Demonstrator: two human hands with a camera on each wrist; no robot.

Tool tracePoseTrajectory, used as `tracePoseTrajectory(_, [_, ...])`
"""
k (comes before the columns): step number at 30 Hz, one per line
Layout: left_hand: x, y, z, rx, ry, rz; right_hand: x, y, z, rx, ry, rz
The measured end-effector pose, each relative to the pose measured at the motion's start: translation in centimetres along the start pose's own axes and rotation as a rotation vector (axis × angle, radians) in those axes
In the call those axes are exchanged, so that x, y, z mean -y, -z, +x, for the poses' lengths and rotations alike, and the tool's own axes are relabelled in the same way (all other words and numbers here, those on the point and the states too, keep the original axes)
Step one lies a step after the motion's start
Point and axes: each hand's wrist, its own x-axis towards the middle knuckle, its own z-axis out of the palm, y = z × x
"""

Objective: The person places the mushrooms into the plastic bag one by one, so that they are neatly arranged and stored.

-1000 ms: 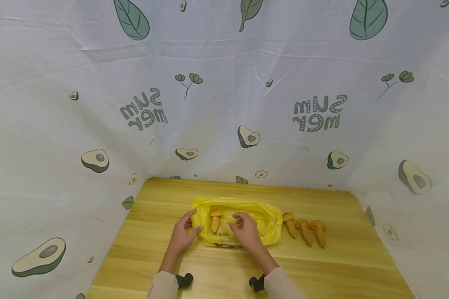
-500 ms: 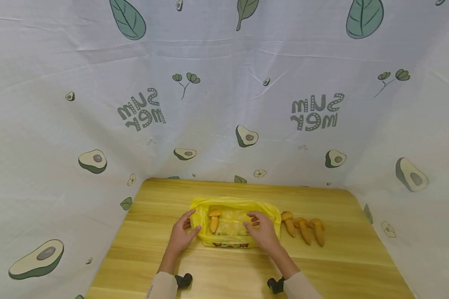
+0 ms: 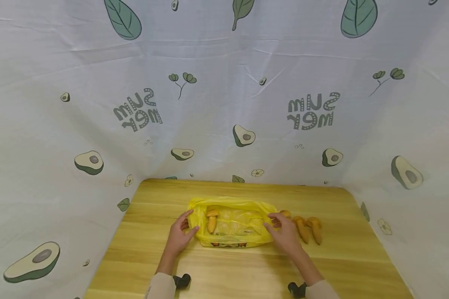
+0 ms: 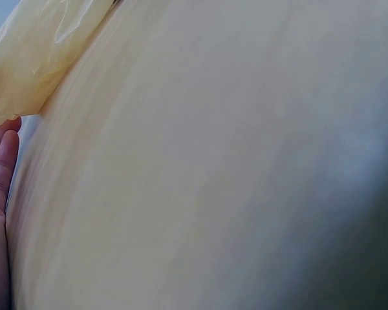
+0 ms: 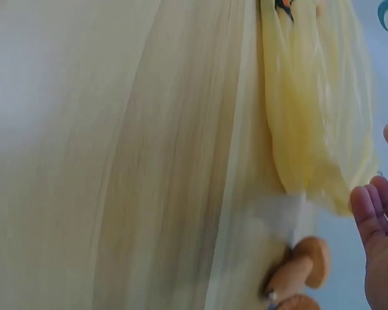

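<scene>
A yellow plastic bag (image 3: 243,202) lies with its mouth open upward on the wooden table, one tan mushroom (image 3: 211,221) inside at its left end. My left hand (image 3: 179,236) touches the bag's left edge, fingers and thumb spread apart. In the left wrist view, the fingertips (image 4: 10,135) meet the bag's plastic (image 4: 39,58). Over the bag's right end is my right hand (image 3: 286,234), fingers loosely bent and thumb apart. Its fingertips come right up to the plastic (image 5: 310,110) in the right wrist view. Nothing shows within its fingers.
Several mushrooms lie right of the bag: one (image 3: 285,214) is partly hidden behind my right hand, with a middle mushroom (image 3: 302,229) and a rightmost mushroom (image 3: 315,229) beside it. A white printed cloth (image 3: 209,104) hangs behind the wooden table (image 3: 224,274).
My right hand has moved right, from above the bag's middle to its right edge, now covering part of the nearest mushroom outside. The left hand keeps its place at the bag's left edge.
</scene>
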Motion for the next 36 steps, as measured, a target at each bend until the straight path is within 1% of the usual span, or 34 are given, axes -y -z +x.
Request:
tracePoseTrajectory(3, [-0.1,0.1,-0.1,0.008,0.015,-0.006,-0.8,1.2,0.0,-0.025,0.021,-0.017])
tracePoseTrajectory(6, [-0.2,0.1,0.0,0.004,0.044,-0.004,-1.8,2.4,0.0,-0.048,0.026,-0.025])
tracePoseTrajectory(9, [-0.1,0.0,-0.2,-0.005,0.054,0.011,-2.7,3.6,-0.3,-0.051,0.004,-0.042])
tracePoseTrajectory(11, [-0.1,-0.2,-0.2,-0.013,0.049,0.027,-3.2,4.4,-0.4,-0.039,-0.022,-0.067])
tracePoseTrajectory(13, [-0.3,-0.4,-0.2,-0.021,0.038,0.039,-3.7,5.2,-0.5,-0.03,-0.041,-0.064])
tracePoseTrajectory(16, [-1.1,-0.5,-0.1,-0.032,0.038,0.035,-4.4,6.3,-0.5,-0.017,-0.053,-0.073])
tracePoseTrajectory(20, [-2.8,-0.1,0.0,-0.013,0.049,0.004,-5.2,7.5,-0.5,-0.012,-0.061,-0.11])
tracePoseTrajectory(22, [-3.5,0.2,0.0,0.005,0.052,-0.004,-5.6,8.0,-0.6,-0.016,-0.064,-0.134])
tracePoseTrajectory(25, [-4.1,0.4,0.1,0.019,0.05,-0.003,-6.1,8.6,-0.9,-0.037,-0.06,-0.157])
tracePoseTrajectory(30, [-3.9,0.2,0.1,0.005,0.055,-0.002,-6.9,9.4,-1.4,-0.051,-0.064,-0.13])
tracePoseTrajectory(33, [-3.6,0.1,0.1,-0.008,0.061,-0.007,-7.2,9.7,-1.7,-0.06,-0.051,-0.09])
tracePoseTrajectory(36, [-3.7,0.1,0.1,-0.008,0.065,-0.009,-7.4,9.8,-1.9,-0.077,-0.025,-0.082])
